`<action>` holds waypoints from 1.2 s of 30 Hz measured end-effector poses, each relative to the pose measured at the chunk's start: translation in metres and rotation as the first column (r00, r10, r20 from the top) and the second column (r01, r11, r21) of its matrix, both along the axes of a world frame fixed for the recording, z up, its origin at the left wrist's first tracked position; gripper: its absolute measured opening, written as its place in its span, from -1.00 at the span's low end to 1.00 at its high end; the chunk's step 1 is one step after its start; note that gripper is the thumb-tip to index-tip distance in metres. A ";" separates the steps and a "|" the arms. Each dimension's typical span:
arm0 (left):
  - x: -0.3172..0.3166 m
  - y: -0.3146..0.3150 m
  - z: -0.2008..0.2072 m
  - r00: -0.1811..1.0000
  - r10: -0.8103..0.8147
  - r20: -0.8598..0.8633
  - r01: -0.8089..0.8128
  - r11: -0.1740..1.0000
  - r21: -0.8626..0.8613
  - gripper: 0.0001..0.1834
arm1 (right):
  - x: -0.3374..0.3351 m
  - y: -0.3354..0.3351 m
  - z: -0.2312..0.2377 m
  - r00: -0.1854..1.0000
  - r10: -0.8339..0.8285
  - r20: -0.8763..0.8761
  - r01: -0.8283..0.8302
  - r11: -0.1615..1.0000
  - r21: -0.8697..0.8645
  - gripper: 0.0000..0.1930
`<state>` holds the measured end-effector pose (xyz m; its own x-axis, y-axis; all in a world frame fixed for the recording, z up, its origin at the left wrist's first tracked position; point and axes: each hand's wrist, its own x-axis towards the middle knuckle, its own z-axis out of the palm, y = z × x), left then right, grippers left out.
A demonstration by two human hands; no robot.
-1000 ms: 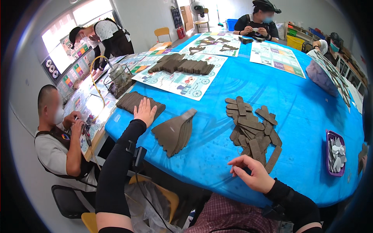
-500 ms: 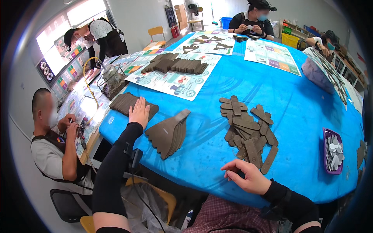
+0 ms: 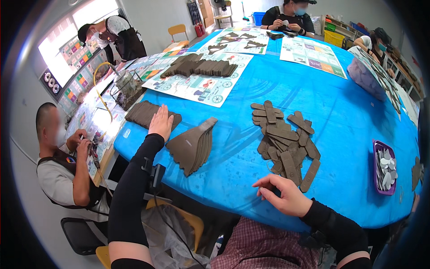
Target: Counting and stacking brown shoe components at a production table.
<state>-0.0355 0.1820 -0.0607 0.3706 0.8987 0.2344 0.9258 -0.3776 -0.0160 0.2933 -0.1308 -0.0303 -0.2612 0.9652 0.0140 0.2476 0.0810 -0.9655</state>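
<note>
My left hand (image 3: pixel 161 122) lies flat with its fingers together on a long row of thin brown cut-out pieces (image 3: pixel 142 116), covering its right end. Just right of that hand, a fanned stack of brown pieces with scalloped edges (image 3: pixel 190 148) rests on the table. My right hand (image 3: pixel 285 196) hovers near the front edge, thumb and forefinger apart, with nothing visible in it. Beyond its fingertips is a loose heap of brown round-ended strips (image 3: pixel 287 143), with a thin ring of cord or band at the near side.
A purple basket (image 3: pixel 375 172) of flat silvery pieces (image 3: pixel 386 166) stands at right on the blue-covered table (image 3: pixel 233 175). Farther back, a printed sheet (image 3: pixel 208 97) carries more brown stacks (image 3: pixel 201 68). Co-workers sit or stand around, one (image 3: pixel 67 166) close at left.
The table and its contents sit slightly higher in the picture. Both hands keep nearly the same pose, the left still flat on the row of brown pieces.
</note>
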 end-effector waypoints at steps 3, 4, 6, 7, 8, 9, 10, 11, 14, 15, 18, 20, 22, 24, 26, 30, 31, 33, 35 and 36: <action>-0.013 0.003 0.007 0.997 0.077 0.029 -0.076 0.996 -0.047 -0.40 | -0.004 0.000 0.000 0.998 0.007 -0.058 -0.008 1.000 -0.021 -0.80; -0.011 0.000 0.009 0.996 0.058 0.071 -0.059 0.998 0.012 -0.38 | -0.004 -0.001 -0.001 0.998 -0.008 -0.060 0.006 1.000 -0.026 -0.80; -0.007 -0.008 0.014 0.961 -0.074 0.265 0.029 0.985 0.170 -0.39 | -0.003 -0.001 -0.003 1.000 0.024 -0.015 -0.023 0.998 0.052 -0.80; 0.006 -0.016 0.020 0.958 -0.098 0.271 0.055 0.985 0.165 -0.39 | -0.001 -0.001 -0.004 1.000 0.008 0.005 -0.008 0.997 0.080 -0.81; 0.014 -0.030 0.031 0.921 -0.135 0.366 0.112 0.990 0.084 -0.40 | 0.001 -0.002 -0.006 1.000 -0.005 0.008 0.005 0.997 0.079 -0.81; 0.022 -0.041 0.034 0.873 -0.161 0.460 0.177 0.984 0.008 -0.40 | 0.002 -0.002 -0.008 1.000 0.002 0.002 -0.002 0.994 0.113 -0.82; 0.023 -0.047 0.033 0.788 -0.125 0.603 0.288 0.940 -0.182 -0.36 | 0.000 -0.002 -0.010 1.000 0.018 -0.007 -0.016 0.989 0.149 -0.83; 0.022 -0.056 0.032 0.805 -0.079 0.588 0.366 0.846 -0.388 -0.27 | 0.000 -0.002 -0.009 1.000 0.024 -0.012 -0.022 0.987 0.158 -0.83; 0.031 -0.072 0.053 0.907 -0.079 0.414 0.341 0.717 -0.608 -0.14 | -0.001 -0.002 -0.008 0.999 0.024 0.041 -0.031 0.983 0.183 -0.84; 0.038 -0.073 0.062 0.959 -0.114 0.259 0.258 0.732 -0.631 -0.09 | -0.001 -0.001 -0.008 0.999 0.017 0.030 -0.022 0.984 0.177 -0.84; 0.058 -0.081 0.085 0.996 -0.066 0.061 0.088 0.593 -0.800 -0.13 | -0.002 0.001 -0.015 0.999 -0.002 0.038 -0.008 0.969 0.247 -0.83; 0.059 -0.087 0.081 0.993 -0.104 0.062 0.116 0.683 -0.721 -0.23 | -0.001 0.001 -0.018 0.998 -0.044 0.052 0.025 0.948 0.318 -0.83; 0.053 -0.095 0.083 0.977 -0.094 0.192 0.202 0.699 -0.686 -0.24 | 0.000 -0.001 -0.018 0.991 -0.101 0.093 0.055 0.914 0.402 -0.83; 0.049 -0.101 0.075 0.930 -0.078 0.359 0.288 0.760 -0.583 -0.22 | 0.004 0.000 -0.021 0.988 -0.149 0.051 0.111 0.891 0.441 -0.84; 0.078 -0.124 0.085 0.854 -0.002 0.520 0.355 0.733 -0.580 -0.28 | 0.011 0.001 -0.027 0.962 -0.258 -0.085 0.261 0.794 0.548 -0.81; 0.106 -0.207 0.130 0.636 -0.121 0.762 0.636 0.641 -0.430 -0.37 | -0.005 -0.017 -0.009 0.944 -0.252 -0.212 0.326 0.627 0.708 -0.20; 0.123 -0.230 0.133 0.592 -0.202 0.780 0.698 0.612 -0.371 -0.39 | 0.000 -0.038 0.012 0.942 -0.044 -0.332 0.226 0.816 0.533 -0.11; 0.162 -0.264 0.134 0.555 -0.255 0.792 0.737 0.591 -0.327 -0.26 | 0.018 -0.070 0.031 0.897 -0.050 -0.439 0.268 0.851 0.451 -0.14; 0.208 -0.286 0.124 0.492 -0.287 0.822 0.768 0.588 -0.254 -0.28 | 0.048 -0.093 0.030 0.857 -0.141 -0.496 0.404 0.782 0.475 -0.24; 0.235 -0.309 0.139 0.636 -0.211 0.742 0.708 0.543 -0.452 -0.48 | 0.068 -0.109 0.030 0.851 -0.178 -0.494 0.424 0.788 0.446 -0.27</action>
